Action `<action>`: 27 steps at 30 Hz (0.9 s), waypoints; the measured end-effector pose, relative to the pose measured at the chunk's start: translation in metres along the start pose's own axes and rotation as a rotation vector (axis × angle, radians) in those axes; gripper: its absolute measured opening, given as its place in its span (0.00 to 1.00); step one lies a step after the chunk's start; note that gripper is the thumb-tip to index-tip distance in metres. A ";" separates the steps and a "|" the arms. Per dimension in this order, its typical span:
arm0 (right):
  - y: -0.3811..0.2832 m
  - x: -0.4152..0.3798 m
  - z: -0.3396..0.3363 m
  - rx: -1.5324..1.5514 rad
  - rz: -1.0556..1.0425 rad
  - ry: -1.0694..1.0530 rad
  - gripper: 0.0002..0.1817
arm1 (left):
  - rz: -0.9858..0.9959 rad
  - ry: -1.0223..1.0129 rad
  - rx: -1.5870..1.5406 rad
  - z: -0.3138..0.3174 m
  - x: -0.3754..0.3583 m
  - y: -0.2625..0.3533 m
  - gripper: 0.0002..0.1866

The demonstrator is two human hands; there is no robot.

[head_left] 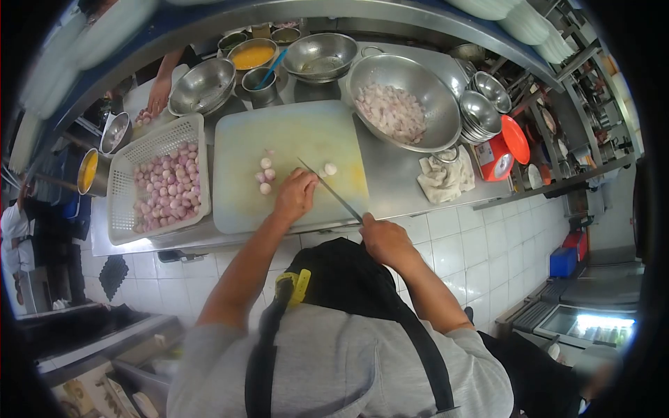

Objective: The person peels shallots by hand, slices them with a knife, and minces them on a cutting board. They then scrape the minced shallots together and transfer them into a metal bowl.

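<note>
My right hand is closed round the handle of a kitchen knife. The blade slants up and left across a pale cutting board, its edge side passing by my left hand. The fingers of that hand are curled down on the board against the blade; whatever they pinch is hidden. Just right of the blade lie white peeled shallot pieces. Several more peeled shallots sit in a small group left of my left hand. A white plastic basket of pinkish shallots stands left of the board.
A large steel bowl with cut shallots stands back right. Beside it are a cloth, a red scale and stacked steel bowls. More bowls line the back. A co-worker's hand reaches in at back left.
</note>
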State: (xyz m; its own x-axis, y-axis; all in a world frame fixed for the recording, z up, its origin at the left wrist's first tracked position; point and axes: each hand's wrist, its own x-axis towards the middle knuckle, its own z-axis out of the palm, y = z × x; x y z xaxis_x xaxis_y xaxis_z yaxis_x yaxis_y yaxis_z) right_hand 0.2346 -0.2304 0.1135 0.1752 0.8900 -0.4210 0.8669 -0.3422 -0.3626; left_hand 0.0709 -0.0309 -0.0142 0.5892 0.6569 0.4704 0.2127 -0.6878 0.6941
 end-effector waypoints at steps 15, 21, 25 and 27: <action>0.014 0.025 0.013 0.048 -0.022 0.027 0.15 | 0.029 0.052 0.019 -0.002 0.003 0.008 0.06; 0.031 0.018 0.015 0.100 -0.045 0.073 0.16 | 0.025 0.017 0.129 -0.003 0.001 0.007 0.09; 0.022 0.016 0.012 0.087 -0.024 0.096 0.16 | -0.090 0.041 -0.016 -0.008 0.002 0.004 0.09; 0.019 0.013 0.011 0.062 -0.024 0.108 0.15 | -0.072 0.023 -0.066 -0.010 0.003 -0.001 0.08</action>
State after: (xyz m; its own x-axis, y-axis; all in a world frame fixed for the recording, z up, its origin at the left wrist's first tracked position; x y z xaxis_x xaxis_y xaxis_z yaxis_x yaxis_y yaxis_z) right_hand 0.2480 -0.2283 0.0919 0.2071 0.9241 -0.3211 0.8413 -0.3358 -0.4236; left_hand 0.0646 -0.0249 -0.0078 0.5559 0.7116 0.4296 0.2018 -0.6169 0.7607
